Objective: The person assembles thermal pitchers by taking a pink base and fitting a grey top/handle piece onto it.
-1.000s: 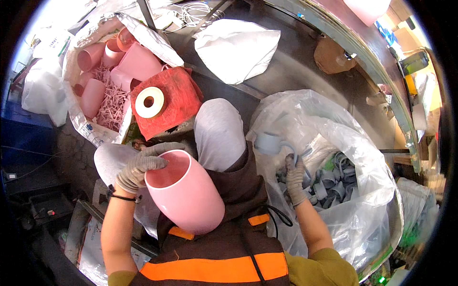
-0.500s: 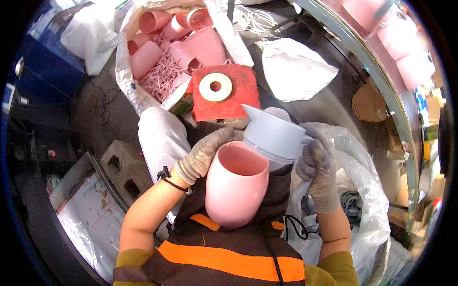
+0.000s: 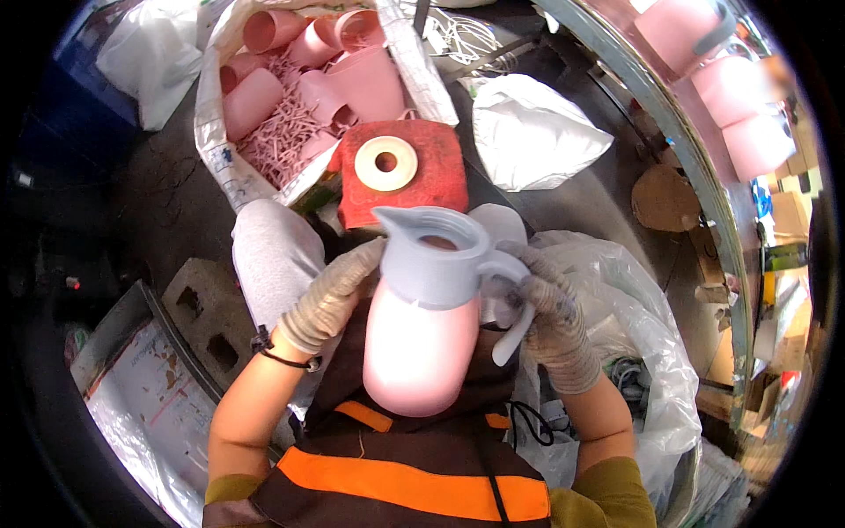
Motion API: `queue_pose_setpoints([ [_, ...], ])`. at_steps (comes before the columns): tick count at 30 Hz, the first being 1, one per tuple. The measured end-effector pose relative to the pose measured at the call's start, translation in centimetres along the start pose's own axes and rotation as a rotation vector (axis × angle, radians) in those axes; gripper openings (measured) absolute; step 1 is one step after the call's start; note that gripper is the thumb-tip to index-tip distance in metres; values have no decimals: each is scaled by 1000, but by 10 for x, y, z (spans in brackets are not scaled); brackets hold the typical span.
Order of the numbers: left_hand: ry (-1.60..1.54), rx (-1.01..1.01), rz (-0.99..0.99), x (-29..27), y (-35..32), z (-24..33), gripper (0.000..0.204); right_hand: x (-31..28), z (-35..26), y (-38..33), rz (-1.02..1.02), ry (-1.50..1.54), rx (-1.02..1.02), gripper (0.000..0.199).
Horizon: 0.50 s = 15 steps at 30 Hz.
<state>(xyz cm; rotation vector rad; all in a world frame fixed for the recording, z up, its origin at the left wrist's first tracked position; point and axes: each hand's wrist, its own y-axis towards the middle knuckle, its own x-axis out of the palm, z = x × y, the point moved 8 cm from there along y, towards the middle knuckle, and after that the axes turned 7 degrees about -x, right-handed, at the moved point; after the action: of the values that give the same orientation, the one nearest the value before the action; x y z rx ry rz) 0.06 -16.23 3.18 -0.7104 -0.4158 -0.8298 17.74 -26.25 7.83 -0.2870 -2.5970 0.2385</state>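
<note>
A smooth pink jug body [image 3: 421, 356] stands upright before my apron, with a grey spout collar [image 3: 431, 273] sitting over its mouth. The collar's spout points left and its handle curves down on the right. My left hand [image 3: 339, 295], gloved, is closed against the jug's left side near the collar; its fingertips are partly hidden behind it. On the other side my gloved right hand [image 3: 556, 321] has its fingers closed around the collar's handle. Just beyond the jug lies a red padded block [image 3: 440, 167] with a cream ring [image 3: 385, 164] on top.
A white sack [image 3: 211, 132] of pink jug bodies and pink strips stands ahead left. The clear plastic bag [image 3: 660, 352] at my right contains grey parts. A concrete block [image 3: 207, 308] sits left; a white bag [image 3: 537, 132] lies ahead. Pink jugs [image 3: 731, 92] line a right-hand shelf.
The grey collar, held tilted above and right of the jug's mouth before, has come down and left onto it. My left hand has shifted slightly left and down along with the view.
</note>
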Motion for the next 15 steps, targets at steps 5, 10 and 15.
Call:
queue_pose_setpoints([
  [5, 255, 10, 61, -6, 9, 11, 38, 30, -19, -12, -109, 141, -21, 71],
  [10, 909, 225, 241, -28, 26, 9, 27, 19, -23, -8, -78, 184, -123, 76],
  [15, 482, 280, 26, -20, 43, 5, 30, -1, -26, -7, -4, 54, -161, 82],
])
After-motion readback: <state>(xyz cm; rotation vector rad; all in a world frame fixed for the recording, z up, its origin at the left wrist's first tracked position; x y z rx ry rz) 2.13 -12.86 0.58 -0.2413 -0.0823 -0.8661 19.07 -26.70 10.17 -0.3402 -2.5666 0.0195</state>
